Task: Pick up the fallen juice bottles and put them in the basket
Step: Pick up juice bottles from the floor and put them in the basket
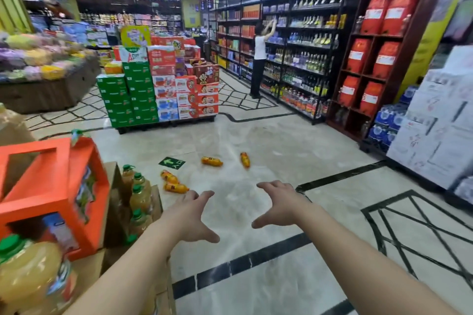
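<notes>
Juice bottles are seen lying on their sides on the floor, four in all, none yet lifted; the approach step is judged to be in hand. Both grips, left hand and right hand, are held out with fingers spread, nothing held. The nearest bottle lies just beyond the left grip; two more lie farther ahead. A reach down is called for. No basket is made out.

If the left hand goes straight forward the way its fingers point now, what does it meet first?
Probably the nearest fallen bottle, lying on the floor just beyond the left hand. Depth is unclear: the hand may be well above it.
</notes>
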{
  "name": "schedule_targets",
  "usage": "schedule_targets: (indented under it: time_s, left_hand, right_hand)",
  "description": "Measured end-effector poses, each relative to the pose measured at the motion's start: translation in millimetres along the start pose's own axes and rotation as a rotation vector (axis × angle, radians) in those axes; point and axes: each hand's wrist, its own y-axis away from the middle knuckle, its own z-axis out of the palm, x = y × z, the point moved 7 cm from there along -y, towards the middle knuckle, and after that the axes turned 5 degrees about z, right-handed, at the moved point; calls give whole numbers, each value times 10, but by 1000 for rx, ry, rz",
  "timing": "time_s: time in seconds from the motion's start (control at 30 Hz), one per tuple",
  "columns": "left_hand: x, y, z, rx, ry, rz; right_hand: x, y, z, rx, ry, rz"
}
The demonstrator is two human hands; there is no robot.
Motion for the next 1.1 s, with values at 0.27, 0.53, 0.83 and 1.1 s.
schedule_targets:
  time_s: [0.27, 0.53, 0.83, 1.1]
  left_hand:
    - [-515, -1523, -512, -9, -5, 48]
    - [-839, -2909, -676, -46, -20, 29]
    - [-1012, -4975, -941, -36, -36, -52]
    - [-1085, -6709, -1446, -24, -20, -101]
  right_hand:
    - [-73, -1505, -476, 27, -45, 68]
    - [79, -2952, -587, -18, -58, 77]
    - [512, -5118, -1007, -52, -26, 13]
    - [862, -7035, -1563, -86, 21, -1]
